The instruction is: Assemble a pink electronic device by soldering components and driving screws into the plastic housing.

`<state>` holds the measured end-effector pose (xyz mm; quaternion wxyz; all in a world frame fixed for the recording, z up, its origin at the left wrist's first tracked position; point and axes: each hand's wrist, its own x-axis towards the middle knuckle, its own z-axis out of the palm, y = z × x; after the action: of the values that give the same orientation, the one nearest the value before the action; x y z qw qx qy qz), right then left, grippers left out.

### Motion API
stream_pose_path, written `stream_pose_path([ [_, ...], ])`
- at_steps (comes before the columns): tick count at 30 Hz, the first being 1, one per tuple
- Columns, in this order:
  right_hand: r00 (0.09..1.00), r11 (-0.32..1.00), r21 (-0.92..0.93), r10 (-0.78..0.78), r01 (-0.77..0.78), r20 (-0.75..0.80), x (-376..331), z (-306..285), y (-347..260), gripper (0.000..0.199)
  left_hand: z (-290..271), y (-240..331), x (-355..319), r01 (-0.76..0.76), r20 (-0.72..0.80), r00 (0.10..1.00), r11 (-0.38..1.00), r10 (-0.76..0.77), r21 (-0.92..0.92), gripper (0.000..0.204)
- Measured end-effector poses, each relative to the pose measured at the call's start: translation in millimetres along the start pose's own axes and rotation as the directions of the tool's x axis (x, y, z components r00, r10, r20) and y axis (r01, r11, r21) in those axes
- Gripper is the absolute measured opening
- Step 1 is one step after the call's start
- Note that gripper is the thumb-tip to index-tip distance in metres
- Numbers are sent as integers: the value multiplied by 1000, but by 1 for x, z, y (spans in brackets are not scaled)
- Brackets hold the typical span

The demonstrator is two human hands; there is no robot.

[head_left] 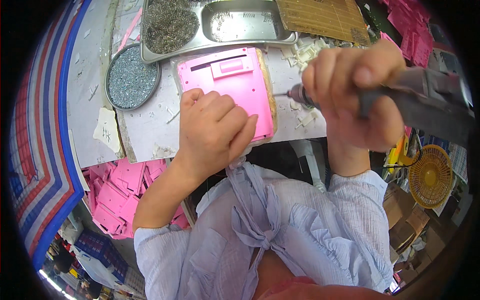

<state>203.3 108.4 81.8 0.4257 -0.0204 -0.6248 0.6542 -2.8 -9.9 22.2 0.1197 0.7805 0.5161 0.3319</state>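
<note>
Pink panel (237, 90) rests on cluttered table (152, 127), left hand (212, 125) curled, right hand (352, 95) clamping screwdriver (430, 105).

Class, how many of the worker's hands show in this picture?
2: the left hand over the pink panel, the right hand gripping a power tool beside it. Neither is hidden.

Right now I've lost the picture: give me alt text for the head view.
The right hand grips a dark power driver, its bit pointing left toward the right edge of a pink panel. The left hand is curled over the panel's lower left. Beyond lie a metal tray of springs and, left, a round dish of small metal pieces.
</note>
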Motion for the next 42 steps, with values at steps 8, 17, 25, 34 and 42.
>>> stream_pose_path([
  [8, 996, 1000, -3, -3, 3, -91, -6, -11, 24, 27, 8, -8, 17, 61, -74, 996, 993, -53, 101, 8],
  [17, 996, 998, -67, -2, -4, -89, -20, -33, 8, 26, 22, -15, 25, -88, -38, 994, 965, 101, 248, 17],
  [25, 987, 994, -99, 29, -45, -160, -33, -40, 6, 26, 20, -15, 28, -101, -2, 994, 929, 109, 356, 21],
  [34, 948, 948, -250, 118, -197, -297, -50, -34, 34, 20, 15, -11, 29, -81, 21, 997, 941, 79, 328, 22],
  [42, 959, 982, -138, 89, -130, -269, -50, -33, 42, 22, 4, -5, 22, -10, 24, 1000, 971, 5, 239, 34],
])
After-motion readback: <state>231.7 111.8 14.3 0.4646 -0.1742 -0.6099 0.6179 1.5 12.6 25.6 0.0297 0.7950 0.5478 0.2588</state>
